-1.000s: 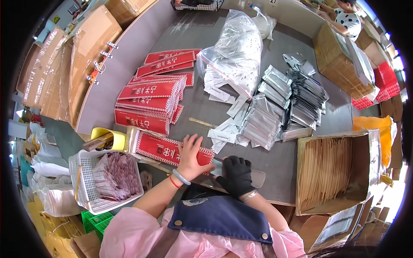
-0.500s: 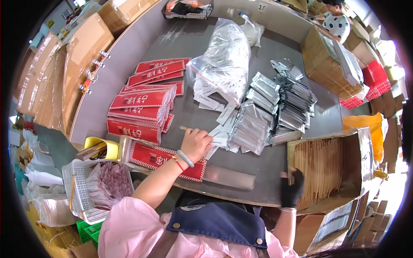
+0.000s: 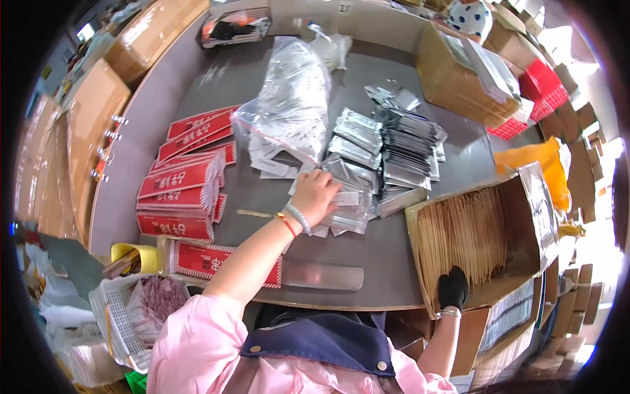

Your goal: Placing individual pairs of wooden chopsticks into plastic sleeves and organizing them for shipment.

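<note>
My left hand [image 3: 316,196] is over the middle of the table, fingers bent together. A white paper slip [image 3: 349,198] sticks out from its fingertips, above a pile of clear-fronted silver packets [image 3: 348,172]. My right hand [image 3: 453,287], in a black glove, is at the near side of an open cardboard box [image 3: 425,276] packed with thin brown upright pieces [image 3: 467,233]; its fingertips do not show. More white slips [image 3: 274,168] spill from a large clear plastic bag [image 3: 295,85]. A thin light-coloured stick [image 3: 254,213] lies left of my left wrist.
Red printed sleeves [image 3: 176,187] lie stacked at left, with another red sleeve [image 3: 197,257] by the front edge beside a clear flat strip [image 3: 321,277]. Dark silver packets [image 3: 407,151] are piled to the right. A white basket [image 3: 118,308] and yellow container [image 3: 147,257] stand at left.
The view has shifted to the right. My left hand has moved farther over the slips and packets, away from the thin stick. My right hand has come to the brown pieces in the box.
</note>
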A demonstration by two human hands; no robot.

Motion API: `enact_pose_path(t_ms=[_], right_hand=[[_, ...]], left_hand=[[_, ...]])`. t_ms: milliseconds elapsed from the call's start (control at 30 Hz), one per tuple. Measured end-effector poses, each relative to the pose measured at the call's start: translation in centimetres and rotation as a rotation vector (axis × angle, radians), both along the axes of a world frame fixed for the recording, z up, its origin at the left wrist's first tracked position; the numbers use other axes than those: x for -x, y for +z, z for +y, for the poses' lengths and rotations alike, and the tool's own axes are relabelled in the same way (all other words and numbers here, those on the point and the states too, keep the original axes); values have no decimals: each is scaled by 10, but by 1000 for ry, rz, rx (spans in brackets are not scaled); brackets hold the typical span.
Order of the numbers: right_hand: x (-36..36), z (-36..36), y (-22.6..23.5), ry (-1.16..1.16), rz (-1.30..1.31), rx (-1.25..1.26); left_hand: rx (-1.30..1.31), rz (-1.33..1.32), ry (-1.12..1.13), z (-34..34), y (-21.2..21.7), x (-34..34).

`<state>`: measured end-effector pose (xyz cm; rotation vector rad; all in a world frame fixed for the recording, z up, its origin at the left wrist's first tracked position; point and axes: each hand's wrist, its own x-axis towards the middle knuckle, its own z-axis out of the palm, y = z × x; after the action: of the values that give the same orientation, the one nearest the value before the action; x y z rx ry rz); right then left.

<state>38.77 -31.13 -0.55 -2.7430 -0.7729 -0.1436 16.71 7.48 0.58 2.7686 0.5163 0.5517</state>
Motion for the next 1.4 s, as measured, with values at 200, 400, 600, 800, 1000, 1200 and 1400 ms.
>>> enact_pose_path(t_ms=[200, 400, 600, 800, 1000, 1200, 1400], right_hand=[[-6, -14, 6, -58, 42, 68], [20, 11, 45, 25, 240, -420], [95, 85, 45, 594, 452, -291], [128, 107, 19, 847, 333, 29], [129, 107, 2, 687, 335, -161], [200, 158, 10, 686, 1045, -540], [166, 152, 43, 963, 239, -24]], left_hand=[[-20, -185, -10, -6, 1, 0], [606, 64, -82, -64, 33, 75], [258, 24, 25, -93, 21, 128], [263, 119, 23, -91, 19, 157], [211, 104, -16, -96, 19, 149], [241, 108, -77, -102, 9, 122], [95, 280, -308, -93, 30, 121]])
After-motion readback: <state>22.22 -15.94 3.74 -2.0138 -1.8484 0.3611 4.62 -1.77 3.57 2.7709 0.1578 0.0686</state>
